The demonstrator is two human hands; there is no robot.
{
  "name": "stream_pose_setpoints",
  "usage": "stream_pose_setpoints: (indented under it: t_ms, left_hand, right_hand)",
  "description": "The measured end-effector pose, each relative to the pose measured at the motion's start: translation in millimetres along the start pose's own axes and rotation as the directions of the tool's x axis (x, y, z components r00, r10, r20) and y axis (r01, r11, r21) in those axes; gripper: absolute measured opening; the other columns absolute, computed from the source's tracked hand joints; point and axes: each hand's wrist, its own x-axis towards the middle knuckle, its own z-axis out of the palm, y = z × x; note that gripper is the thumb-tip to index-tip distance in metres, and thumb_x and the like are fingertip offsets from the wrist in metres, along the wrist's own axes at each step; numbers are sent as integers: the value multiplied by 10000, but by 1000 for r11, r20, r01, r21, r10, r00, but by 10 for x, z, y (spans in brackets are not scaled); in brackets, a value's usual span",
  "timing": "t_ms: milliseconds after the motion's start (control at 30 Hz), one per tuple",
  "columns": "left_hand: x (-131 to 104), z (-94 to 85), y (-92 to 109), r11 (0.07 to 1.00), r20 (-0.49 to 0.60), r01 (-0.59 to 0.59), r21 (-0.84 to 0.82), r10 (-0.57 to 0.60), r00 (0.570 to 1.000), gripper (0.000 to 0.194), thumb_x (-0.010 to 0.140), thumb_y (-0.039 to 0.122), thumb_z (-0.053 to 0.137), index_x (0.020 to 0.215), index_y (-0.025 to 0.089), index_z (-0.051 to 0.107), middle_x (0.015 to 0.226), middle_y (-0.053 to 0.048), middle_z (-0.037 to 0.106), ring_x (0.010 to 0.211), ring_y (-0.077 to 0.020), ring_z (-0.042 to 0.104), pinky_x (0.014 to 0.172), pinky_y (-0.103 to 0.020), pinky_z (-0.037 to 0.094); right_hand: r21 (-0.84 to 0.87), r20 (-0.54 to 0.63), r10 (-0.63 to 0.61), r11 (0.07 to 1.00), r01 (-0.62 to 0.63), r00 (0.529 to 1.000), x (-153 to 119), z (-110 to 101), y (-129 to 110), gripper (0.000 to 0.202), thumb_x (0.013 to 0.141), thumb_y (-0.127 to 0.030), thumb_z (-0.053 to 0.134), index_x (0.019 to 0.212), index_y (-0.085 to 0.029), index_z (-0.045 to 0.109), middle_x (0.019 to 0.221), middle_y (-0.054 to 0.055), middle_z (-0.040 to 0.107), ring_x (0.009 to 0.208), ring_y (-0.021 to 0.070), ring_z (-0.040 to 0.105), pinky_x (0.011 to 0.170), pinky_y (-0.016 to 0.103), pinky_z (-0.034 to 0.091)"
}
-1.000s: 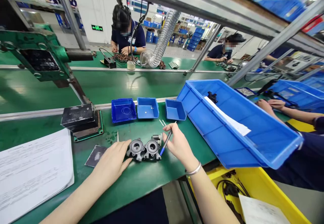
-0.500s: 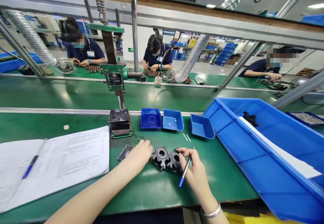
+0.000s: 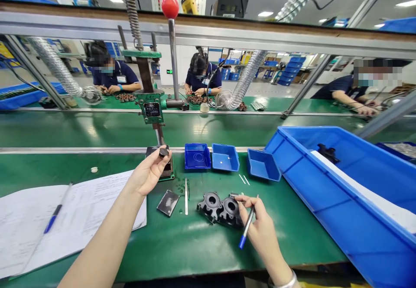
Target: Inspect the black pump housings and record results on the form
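Note:
My left hand (image 3: pixel 152 171) is raised in front of the press base (image 3: pixel 170 171), pinching a small black round part (image 3: pixel 163 152). Down on the right, my right hand (image 3: pixel 258 223) has a pen (image 3: pixel 248 225) with a blue end tucked across its fingers. Its thumb and fingertips reach the right end of a black housing (image 3: pixel 212 203) with two round bores, which lies on the bench. Between the housing and the left forearm are metal tweezers (image 3: pixel 186 197) and a dark square plate (image 3: pixel 168 203).
Three small blue bins (image 3: pixel 197 166) line the back of the green bench (image 3: pixel 182 249). A large blue crate (image 3: pixel 312 192) fills the right side. An open paper booklet (image 3: pixel 97 205) with another pen (image 3: pixel 53 218) lies left. The press lever (image 3: pixel 172 54) stands tall. Co-workers sit opposite.
My left hand has moved up and left from beside the housing to the press, and a black round part now shows in its fingers. The right hand stays at the housing.

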Motion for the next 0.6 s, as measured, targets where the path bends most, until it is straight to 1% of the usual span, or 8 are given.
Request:
stream_pose_setpoints:
  t_ms: [67,133,233,300,433,500,600]
  left_hand:
    - [157,50,129,990,-34,-18,-139,14,999,222,977,137,461,1028,67,666,1079,-138,698,1079,-168,671,829,-169,589]
    - [335,109,241,966,-65,-53,-254,38,997,283,1014,158,381,1037,71,650,1048,-124,708,1069,-155,675,843,-184,593]
    - [540,182,338,923,-105,-90,-375,54,993,310,1030,185,339,1071,81,628,959,-93,727,1004,-128,696,858,-199,594]
    - [594,205,349,904,-108,-83,-420,41,993,315,1030,192,335,1093,69,618,932,-99,732,985,-136,704,856,-211,598]
    - [591,213,309,882,-72,-56,-467,26,997,322,1021,235,371,1100,46,620,977,-138,730,1058,-197,686,865,-261,605]
    - [601,215,285,871,-79,-70,-486,37,996,321,1023,243,367,1089,61,623,969,-121,734,1063,-185,683,866,-241,600]
    - [648,225,260,856,-98,-95,-508,52,994,317,1029,246,349,1066,106,631,919,-73,740,1012,-139,697,858,-212,594]
  right_hand:
    - [-12,-14,9,1000,-9,1000,16,-7,11,219,909,-427,516,829,-255,405,1048,98,721,1075,266,659,954,451,471]
    - [-21,-29,6,1000,-7,1000,35,-16,7,230,902,-444,516,824,-257,407,1026,90,727,1042,261,671,926,430,484]
    - [-37,-47,-7,999,6,999,56,-40,-25,230,896,-437,526,814,-257,409,1006,79,729,969,240,689,876,385,501]
    - [-42,-58,-18,999,16,998,64,-59,-50,221,900,-419,528,811,-257,408,1000,76,729,945,230,692,860,369,503]
    - [-28,-69,-23,999,21,997,68,-83,-96,208,909,-388,534,813,-256,406,990,70,724,931,223,689,858,363,500]
    - [-11,-71,-15,1000,14,997,65,-80,-134,199,913,-373,536,819,-255,405,990,67,718,914,217,684,844,358,501]
    - [12,-57,-12,1000,13,998,58,-53,-217,185,919,-340,538,823,-253,405,1005,62,706,903,202,669,838,342,492]
